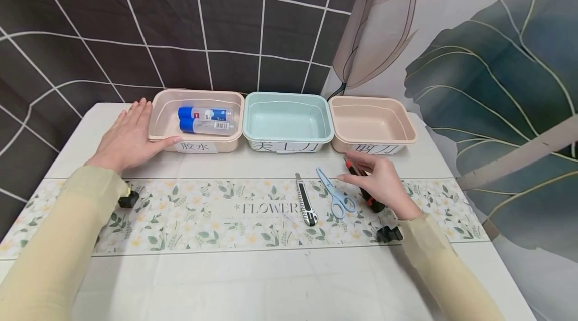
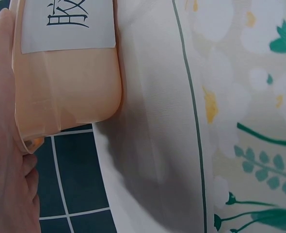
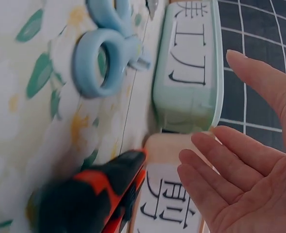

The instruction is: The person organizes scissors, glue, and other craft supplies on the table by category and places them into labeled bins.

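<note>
1. One red-and-black tool (image 3: pixel 97 189) lay on the tabletop (image 1: pixel 203 281), just under your right hand (image 1: pixel 381 180) and nearer you than the right bin (image 1: pixel 370 123). Its long axis ran diagonally: the narrow end pointed away from you and leftward, toward the bins, and the thick end back toward your right forearm.

2. Your right fingers were loosely extended, with the thumb apart, and gripped nothing. You had them over the tool's length, apparently so that thumb and fingertips could come at it from either side.

3. Left of the tool lay the blue scissors (image 1: pixel 333 192), blades away from you, loops toward you. Farther left, the grey-and-black cutter (image 1: pixel 305 200) pointed its narrow end away too. Both lay before the bins, presumably for easy reach.

4. Beyond them stood the green-blue middle bin (image 1: pixel 289 139); the bins' labels (image 1: pixel 196 147) faced you, probably for reading from your side.

5. Your left hand (image 1: pixel 126 138) rested with straight fingers along the outer side of the left bin (image 1: pixel 230 146), thumb across its front rim, likely steadying it. Inside, two blue-capped bottles (image 1: pixel 205 126) lay crosswise, caps leftward.
</note>
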Demonstrator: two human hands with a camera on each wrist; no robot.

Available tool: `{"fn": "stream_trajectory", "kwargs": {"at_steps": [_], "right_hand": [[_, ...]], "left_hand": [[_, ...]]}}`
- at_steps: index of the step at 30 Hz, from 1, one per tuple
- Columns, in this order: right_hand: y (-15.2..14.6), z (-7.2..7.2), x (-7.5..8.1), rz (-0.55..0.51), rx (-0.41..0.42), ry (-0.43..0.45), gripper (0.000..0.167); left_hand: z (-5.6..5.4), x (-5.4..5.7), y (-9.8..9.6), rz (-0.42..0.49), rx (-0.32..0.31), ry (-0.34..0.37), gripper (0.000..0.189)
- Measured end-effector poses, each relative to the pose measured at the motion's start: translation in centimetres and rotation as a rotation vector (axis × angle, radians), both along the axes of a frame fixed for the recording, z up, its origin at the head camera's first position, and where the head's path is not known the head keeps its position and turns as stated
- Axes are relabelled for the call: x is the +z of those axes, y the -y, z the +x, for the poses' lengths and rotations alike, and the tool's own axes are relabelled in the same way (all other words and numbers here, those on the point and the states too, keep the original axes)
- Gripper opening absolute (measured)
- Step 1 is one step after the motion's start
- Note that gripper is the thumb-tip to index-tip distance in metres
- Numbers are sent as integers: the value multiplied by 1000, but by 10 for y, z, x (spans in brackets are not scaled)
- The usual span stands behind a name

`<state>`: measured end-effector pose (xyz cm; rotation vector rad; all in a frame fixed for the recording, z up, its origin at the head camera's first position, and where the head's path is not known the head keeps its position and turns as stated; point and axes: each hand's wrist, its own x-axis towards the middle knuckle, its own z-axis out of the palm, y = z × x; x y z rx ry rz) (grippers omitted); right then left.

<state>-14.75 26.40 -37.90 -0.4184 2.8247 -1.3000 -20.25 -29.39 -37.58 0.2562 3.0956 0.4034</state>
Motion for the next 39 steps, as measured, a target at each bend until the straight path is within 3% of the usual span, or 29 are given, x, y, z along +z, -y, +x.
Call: {"fn": "stream_trajectory", "kwargs": {"at_steps": [12, 27, 39], "right_hand": [[-16, 4, -5, 38, -54, 2, 61], [-30, 15, -10, 95, -148, 126, 76], [-37, 19, -17, 183, -174, 112, 68]], "left_hand": [[2, 0, 0, -5, 4, 6, 116], [0, -1, 0, -16, -2, -2, 117], [1, -1, 1, -9, -7, -5, 116]]}}
